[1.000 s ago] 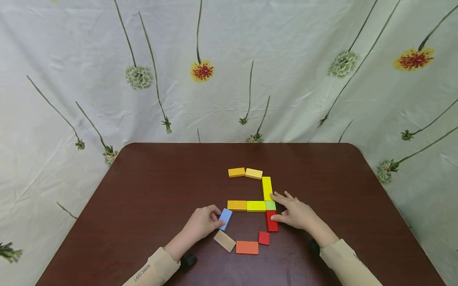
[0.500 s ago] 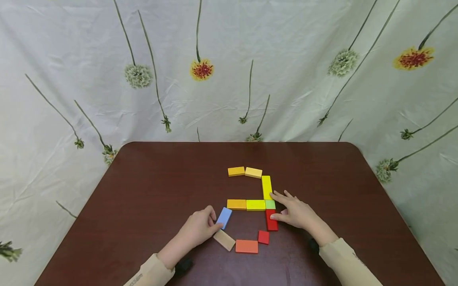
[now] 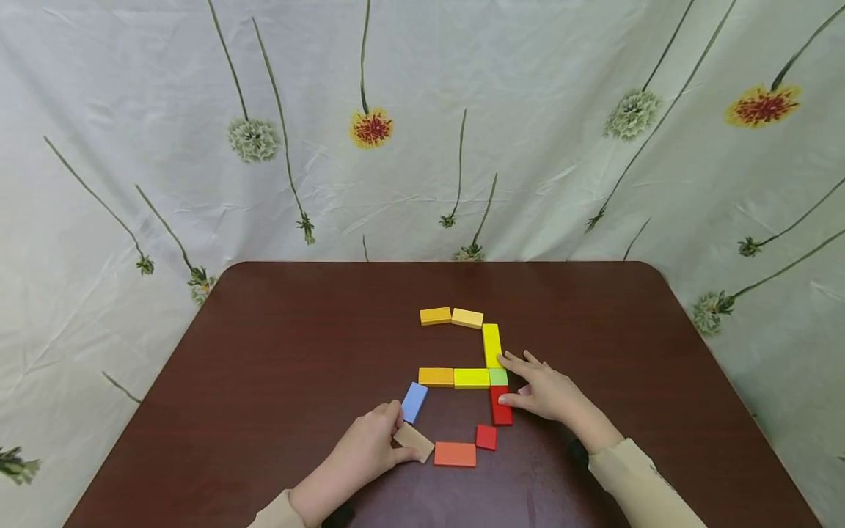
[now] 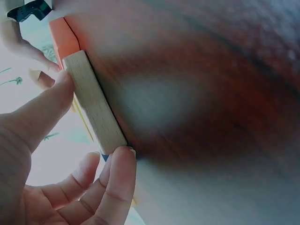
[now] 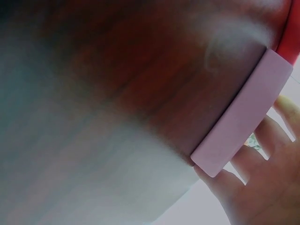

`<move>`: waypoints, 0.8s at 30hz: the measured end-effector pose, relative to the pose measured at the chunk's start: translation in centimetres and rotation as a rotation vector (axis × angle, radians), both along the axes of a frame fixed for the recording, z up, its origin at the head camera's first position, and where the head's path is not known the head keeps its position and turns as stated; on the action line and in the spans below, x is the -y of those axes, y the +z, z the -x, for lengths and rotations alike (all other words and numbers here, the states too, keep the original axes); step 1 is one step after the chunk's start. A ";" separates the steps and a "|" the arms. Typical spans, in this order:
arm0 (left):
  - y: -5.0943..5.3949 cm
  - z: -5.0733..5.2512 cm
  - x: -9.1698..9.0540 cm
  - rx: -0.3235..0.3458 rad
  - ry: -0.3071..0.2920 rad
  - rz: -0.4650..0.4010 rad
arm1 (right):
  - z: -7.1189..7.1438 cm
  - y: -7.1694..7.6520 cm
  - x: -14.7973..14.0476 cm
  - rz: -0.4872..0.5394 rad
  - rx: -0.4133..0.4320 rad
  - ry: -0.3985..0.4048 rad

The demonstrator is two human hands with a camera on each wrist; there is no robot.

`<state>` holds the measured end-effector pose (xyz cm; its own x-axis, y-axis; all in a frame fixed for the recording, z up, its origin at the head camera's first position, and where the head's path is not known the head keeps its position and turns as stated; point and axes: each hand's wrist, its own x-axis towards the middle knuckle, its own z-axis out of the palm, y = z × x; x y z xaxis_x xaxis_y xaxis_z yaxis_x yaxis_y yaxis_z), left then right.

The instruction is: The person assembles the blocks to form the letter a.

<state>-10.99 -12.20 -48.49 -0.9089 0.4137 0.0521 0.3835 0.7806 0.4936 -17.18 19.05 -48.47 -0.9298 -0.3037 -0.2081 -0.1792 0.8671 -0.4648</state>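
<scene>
At the lower left of the block layout in the head view, my left hand [image 3: 368, 446] pinches a plain wooden block [image 3: 416, 444] by its two ends. The left wrist view shows thumb and fingertips on that wooden block [image 4: 96, 101], close beside an orange block [image 4: 64, 40]. A blue block [image 3: 414, 402] lies just above it. My right hand [image 3: 551, 392] rests with fingers spread, thumb on a long red block [image 3: 503, 414] and fingertip at a long yellow block [image 3: 491, 345]. A lilac block [image 5: 243, 112] stands beside its fingers, mostly hidden from the head view.
Across the middle run an amber block [image 3: 436, 378], a yellow block [image 3: 472, 378] and a green square [image 3: 498, 377]. Two yellowish blocks form the top. An orange-red block [image 3: 455, 455] and a red square [image 3: 485, 438] lie below. The brown table [image 3: 297, 323] meets a floral cloth [image 3: 409, 183].
My left hand has let go of the blue block, moved down toward the near edge, and taken the wooden block at its ends. My right hand has stayed in place.
</scene>
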 end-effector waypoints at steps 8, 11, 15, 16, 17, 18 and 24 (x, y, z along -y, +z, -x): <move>0.0 -0.3 -0.3 -0.001 0.005 -0.004 | -0.1 -0.1 0.1 0.005 0.000 0.002; 0.0 -0.4 -0.4 -0.008 0.006 -0.007 | -0.1 0.0 0.1 0.000 -0.003 0.004; 0.0 -0.4 -0.5 -0.017 0.003 -0.010 | -0.1 0.0 0.1 -0.010 -0.009 0.006; 0.0 -0.4 -0.5 -0.019 0.001 -0.010 | -0.1 0.0 0.1 -0.007 -0.008 0.004; 0.0 -0.4 -0.5 -0.019 0.000 -0.009 | -0.1 -0.1 0.1 -0.008 -0.010 0.006; 0.0 -0.4 -0.5 -0.018 -0.001 -0.007 | -0.1 -0.1 0.1 -0.008 -0.011 0.005; 0.1 -0.4 -0.5 0.003 -0.013 -0.007 | -0.1 -0.1 0.0 -0.011 -0.017 0.005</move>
